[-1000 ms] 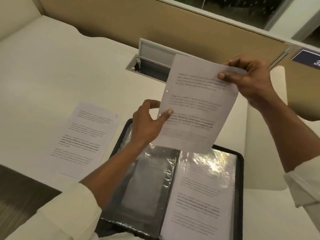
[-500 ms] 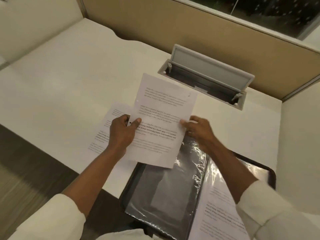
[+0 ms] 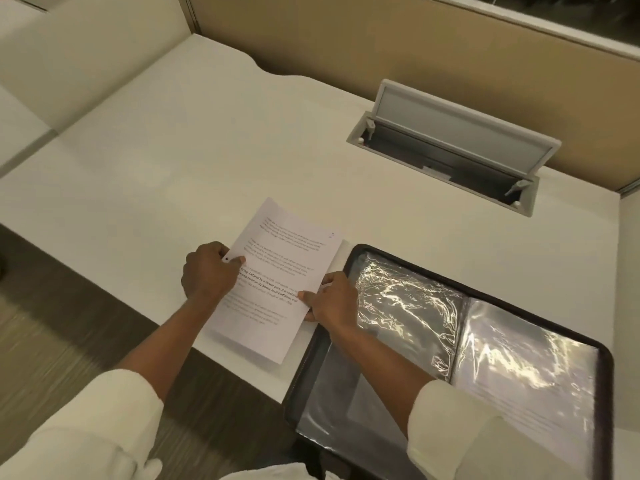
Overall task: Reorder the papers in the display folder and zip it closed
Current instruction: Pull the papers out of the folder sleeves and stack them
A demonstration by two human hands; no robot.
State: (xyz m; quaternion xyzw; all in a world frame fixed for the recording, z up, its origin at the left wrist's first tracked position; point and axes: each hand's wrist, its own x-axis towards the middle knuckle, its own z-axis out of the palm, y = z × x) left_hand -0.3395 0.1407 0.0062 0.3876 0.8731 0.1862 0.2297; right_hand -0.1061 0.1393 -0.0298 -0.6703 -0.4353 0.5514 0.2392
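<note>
1. A white desk top fills the view, backed on the far side by a tan partition panel. Dark wood-grain floor shows at the near left.
2. A grey cable hatch is set into the desk at the far right, its lid propped open.
3. A black zip-edged display folder lies open at the near right, overhanging the desk's near edge. Its clear plastic sleeves are glaring with reflected light.
4. A white printed sheet of paper sits low over the desk just left of the folder, tilted so that its far end leans right. A thin white edge of another sheet shows beneath it.
5. The left hand grips the sheet's left edge, with the thumb pressed on top beside a punched hole and the fingers curled.
6. The right hand pinches the sheet's right edge, thumb on the printed face and fingers curled at the edge. Its forearm crosses the folder's left page.
7. Cream sleeves cover both forearms at the near edge.
</note>
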